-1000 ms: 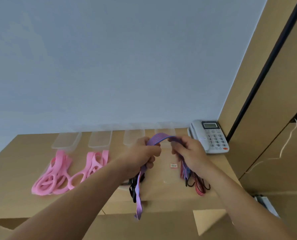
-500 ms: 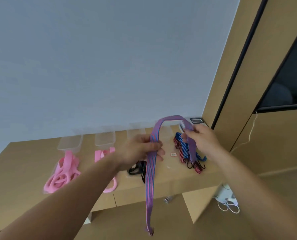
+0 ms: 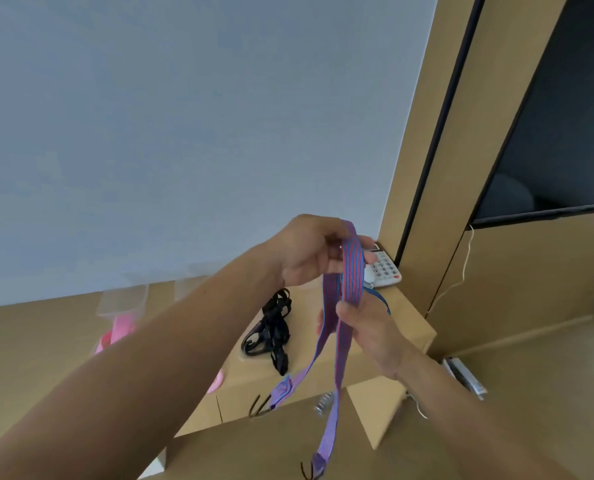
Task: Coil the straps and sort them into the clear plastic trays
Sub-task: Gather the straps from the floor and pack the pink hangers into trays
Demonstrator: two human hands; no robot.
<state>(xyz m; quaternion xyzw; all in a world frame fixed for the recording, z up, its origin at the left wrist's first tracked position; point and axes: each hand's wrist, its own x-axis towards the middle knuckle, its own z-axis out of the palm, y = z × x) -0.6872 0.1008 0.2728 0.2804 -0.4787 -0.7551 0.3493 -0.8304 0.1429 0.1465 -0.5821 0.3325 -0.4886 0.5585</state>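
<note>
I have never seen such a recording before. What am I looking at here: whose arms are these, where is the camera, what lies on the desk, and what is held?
There is no machine here. A person wears one wide-angle camera on the head, so you see their own two bare arms from above.

The left hand holds the top fold of a purple striped strap. The right hand pinches the strap lower down. Both ends hang free, each with a dark hook.

On the wooden desk lie a bundle of black straps, pink straps partly hidden behind the arm, clear plastic trays near the wall, and a white telephone.

The person is folding the strap for coiling.
</note>
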